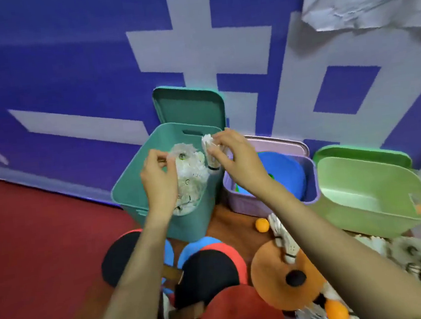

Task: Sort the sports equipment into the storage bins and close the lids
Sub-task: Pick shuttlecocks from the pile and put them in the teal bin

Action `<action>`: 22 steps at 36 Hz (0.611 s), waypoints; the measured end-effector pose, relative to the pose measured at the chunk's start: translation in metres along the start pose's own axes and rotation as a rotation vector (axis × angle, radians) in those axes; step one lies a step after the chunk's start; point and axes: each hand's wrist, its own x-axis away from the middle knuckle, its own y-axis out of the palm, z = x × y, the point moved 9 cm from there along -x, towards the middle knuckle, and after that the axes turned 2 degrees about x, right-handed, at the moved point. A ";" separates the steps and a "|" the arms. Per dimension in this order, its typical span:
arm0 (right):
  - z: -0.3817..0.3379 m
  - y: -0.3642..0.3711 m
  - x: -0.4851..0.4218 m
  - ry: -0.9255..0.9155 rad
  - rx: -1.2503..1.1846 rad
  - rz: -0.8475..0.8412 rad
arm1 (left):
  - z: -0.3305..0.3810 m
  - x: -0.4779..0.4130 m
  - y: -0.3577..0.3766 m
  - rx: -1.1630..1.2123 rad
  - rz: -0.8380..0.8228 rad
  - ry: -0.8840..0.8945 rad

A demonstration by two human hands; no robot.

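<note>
Blue wall with pale block lettering (65, 70): backs the row of bins along the floor's far edge.
Light-green plastic bin (357, 177): rightmost in the row, nothing seen inside, its lid propped behind it.
Teal plastic bin (140, 192): leftmost, with its teal lid (188, 107) standing open against the wall; holds a pile of white shuttlecocks (190, 177).
Lilac plastic bin (245, 202): between the other two, just beside the teal one, with a blue round paddle (283, 167) inside.
Table-tennis paddles (208, 271): heaped at the floor's near edge, with black, red and orange faces overlapping.
Right hand (234, 151): over the teal bin's right rim, fingers and thumb curled round one white feather shuttlecock (209, 149), dark-banded base downward.
Left hand (158, 177): above the pile, thumb and forefinger drawn close together; cannot tell whether anything sits in that pinch (too blurred).
Loose shuttlecocks (285, 242): on the floor before the light-green bin, one lying across an orange paddle.
Orange ball (261, 224): on the floor just in front of the lilac bin.
Handling: probably very light, with brittle feathers that crush easily; best taken at the base or loosely round the skirt, then lowered onto the pile, not squeezed.
Stage: sorting apparently under way, with much gear on the floor and the lids not yet shut.
</note>
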 end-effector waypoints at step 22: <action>0.080 0.147 -0.087 0.088 0.645 -0.333 | -0.105 -0.103 0.081 -0.782 -0.487 0.039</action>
